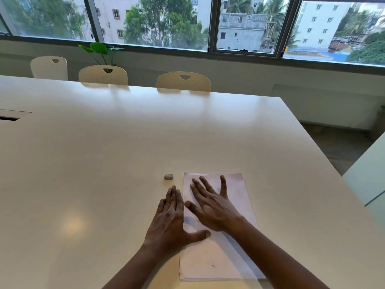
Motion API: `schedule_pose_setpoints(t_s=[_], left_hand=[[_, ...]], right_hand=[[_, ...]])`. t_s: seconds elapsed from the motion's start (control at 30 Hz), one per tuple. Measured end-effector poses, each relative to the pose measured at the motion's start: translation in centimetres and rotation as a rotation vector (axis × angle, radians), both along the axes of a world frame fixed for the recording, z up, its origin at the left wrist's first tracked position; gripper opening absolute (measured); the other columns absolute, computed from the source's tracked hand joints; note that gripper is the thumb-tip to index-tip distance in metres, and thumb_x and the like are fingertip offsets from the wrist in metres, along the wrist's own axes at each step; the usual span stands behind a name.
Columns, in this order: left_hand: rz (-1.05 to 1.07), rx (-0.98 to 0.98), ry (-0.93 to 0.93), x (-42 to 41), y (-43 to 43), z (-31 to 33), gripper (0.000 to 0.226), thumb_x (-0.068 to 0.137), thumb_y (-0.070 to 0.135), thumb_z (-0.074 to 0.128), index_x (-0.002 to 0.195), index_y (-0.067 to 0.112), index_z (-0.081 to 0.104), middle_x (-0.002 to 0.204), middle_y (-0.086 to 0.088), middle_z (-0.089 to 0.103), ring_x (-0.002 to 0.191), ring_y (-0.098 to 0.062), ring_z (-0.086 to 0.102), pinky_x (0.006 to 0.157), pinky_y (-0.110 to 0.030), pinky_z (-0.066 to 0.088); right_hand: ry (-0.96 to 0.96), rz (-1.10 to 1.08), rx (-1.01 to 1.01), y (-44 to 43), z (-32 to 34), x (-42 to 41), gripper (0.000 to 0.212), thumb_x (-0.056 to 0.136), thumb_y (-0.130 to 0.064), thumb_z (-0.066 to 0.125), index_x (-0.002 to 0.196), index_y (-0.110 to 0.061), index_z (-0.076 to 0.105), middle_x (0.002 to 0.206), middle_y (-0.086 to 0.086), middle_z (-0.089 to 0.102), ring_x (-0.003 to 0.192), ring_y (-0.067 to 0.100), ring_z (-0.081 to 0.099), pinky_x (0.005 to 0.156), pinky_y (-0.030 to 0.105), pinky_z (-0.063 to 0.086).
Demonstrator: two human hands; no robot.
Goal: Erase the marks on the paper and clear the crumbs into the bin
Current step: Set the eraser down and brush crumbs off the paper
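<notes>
My forearms [270, 257] end in straight, empty fingers [223, 184], right hand [214, 209] flat on the paper [208, 257], left hand [168, 222] at its edge on the desk [83, 163]; a hasty sweep may scatter crumbs across it

Soft daylight reaches you from the windows [158, 24] along the far wall and lights the white table [135, 138] evenly, with no harsh contrast. The glossy top mirrors the 3 far chairs [183, 81] as pale smears at its far edge, and 1 warm round glare spot sits on it near left. Your right hand [214, 207] casts a faint, soft-edged bluish shadow on the paper [218, 259]. The wall below the windows is dim. The centre is fairly sharp, though the fingertips look slightly soft. The wide lens bows the window sill and table edges toward the corners.
</notes>
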State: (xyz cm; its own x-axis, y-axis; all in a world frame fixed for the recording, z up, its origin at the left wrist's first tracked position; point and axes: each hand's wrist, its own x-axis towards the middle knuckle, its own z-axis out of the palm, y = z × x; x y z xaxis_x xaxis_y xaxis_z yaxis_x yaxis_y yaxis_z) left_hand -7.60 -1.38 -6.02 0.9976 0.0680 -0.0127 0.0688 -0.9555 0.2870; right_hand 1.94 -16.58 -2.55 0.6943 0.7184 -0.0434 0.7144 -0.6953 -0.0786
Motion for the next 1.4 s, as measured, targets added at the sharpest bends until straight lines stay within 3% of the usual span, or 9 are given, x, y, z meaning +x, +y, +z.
schedule_pose_setpoints(t_s=[0.13,0.3,0.5,0.67,0.9,1.03,1.17,1.27,1.4], left_hand=[[-0.053,0.040,0.003,0.2,0.2,0.4,0.137,0.066,0.097,0.028,0.158,0.006,-0.016,0.162,-0.010,-0.026,0.156,-0.024,-0.022,0.123,-0.034,-0.014],[-0.012,0.014,0.014,0.0,0.0,0.2,0.146,0.066,0.104,0.036,0.162,0.006,-0.013,0.165,-0.006,-0.023,0.158,-0.019,-0.017,0.127,-0.036,-0.008],[-0.065,0.028,-0.011,0.3,0.4,-0.3,0.146,0.052,0.110,0.007,0.161,0.015,-0.016,0.172,-0.005,-0.013,0.155,-0.015,-0.024,0.126,-0.035,-0.013],[-0.024,0.033,-0.009,0.2,0.2,-0.1,0.148,0.055,0.109,0.013,0.165,0.012,-0.005,0.172,-0.004,-0.012,0.158,-0.013,-0.017,0.126,-0.033,-0.011],[-0.086,0.094,-0.005,0.2,0.3,0.1,0.123,0.073,0.103,0.024,0.166,0.027,-0.001,0.170,0.007,-0.014,0.159,-0.016,-0.012,0.130,-0.043,0.000],[-0.091,0.094,-0.024,0.2,0.4,0.0,0.115,0.080,0.100,0.016,0.166,0.026,0.006,0.169,0.009,-0.007,0.160,-0.015,-0.008,0.130,-0.044,0.003],[-0.092,0.082,-0.060,0.2,0.5,-0.6,0.088,0.096,0.080,0.008,0.166,0.027,0.005,0.171,0.008,-0.006,0.160,-0.013,-0.008,0.129,-0.041,0.003],[-0.087,0.065,-0.066,0.4,0.7,-1.0,0.080,0.100,0.071,0.009,0.166,0.025,0.005,0.171,0.006,-0.004,0.160,-0.013,-0.004,0.129,-0.041,0.005],[-0.089,0.071,-0.060,0.5,0.8,-1.1,0.080,0.100,0.066,0.009,0.166,0.021,0.012,0.173,0.002,0.004,0.160,-0.014,0.000,0.129,-0.042,0.007]], right_hand=[[0.065,0.130,0.008,0.5,-0.7,-2.1,0.075,0.094,-0.070,-0.007,0.157,-0.028,-0.005,0.164,-0.006,-0.009,0.148,0.008,-0.021,0.108,0.063,-0.027],[0.059,-0.182,-0.031,-0.4,-1.0,0.5,0.090,0.087,-0.077,-0.012,0.157,-0.020,-0.004,0.162,-0.006,-0.015,0.149,0.016,-0.021,0.106,0.063,-0.030],[0.135,-0.058,0.004,2.7,-1.0,-1.7,0.089,0.088,-0.076,-0.011,0.157,-0.021,-0.002,0.166,-0.002,-0.008,0.148,0.010,-0.021,0.105,0.063,-0.031],[0.129,-0.309,-0.043,1.4,-1.3,-0.7,0.098,0.082,-0.080,-0.015,0.156,-0.015,-0.008,0.164,0.001,-0.016,0.149,0.016,-0.021,0.105,0.064,-0.029],[0.139,-0.210,0.288,-1.6,0.6,-1.1,0.072,0.097,-0.062,0.001,0.158,-0.024,0.000,0.164,-0.012,-0.005,0.148,0.000,-0.015,0.116,0.053,-0.022],[0.104,-0.137,0.420,-5.0,-0.3,-0.8,0.050,0.105,-0.018,0.034,0.155,-0.013,0.027,0.161,-0.001,0.024,0.150,0.006,0.014,0.125,0.040,0.009],[-0.089,-0.154,0.622,-7.0,-1.5,-1.0,0.047,0.084,0.017,0.055,0.118,-0.009,0.072,0.118,0.003,0.072,0.113,0.007,0.065,0.101,0.029,0.050],[-0.077,-0.171,0.776,-7.9,-1.1,-1.4,0.026,0.083,0.006,0.072,0.095,-0.016,0.077,0.089,-0.005,0.076,0.082,0.004,0.072,0.073,0.023,0.057],[0.031,-0.043,0.670,-8.2,0.5,-4.3,0.036,0.096,-0.032,0.065,0.128,-0.017,0.066,0.133,-0.004,0.065,0.127,0.002,0.055,0.107,0.028,0.046]])
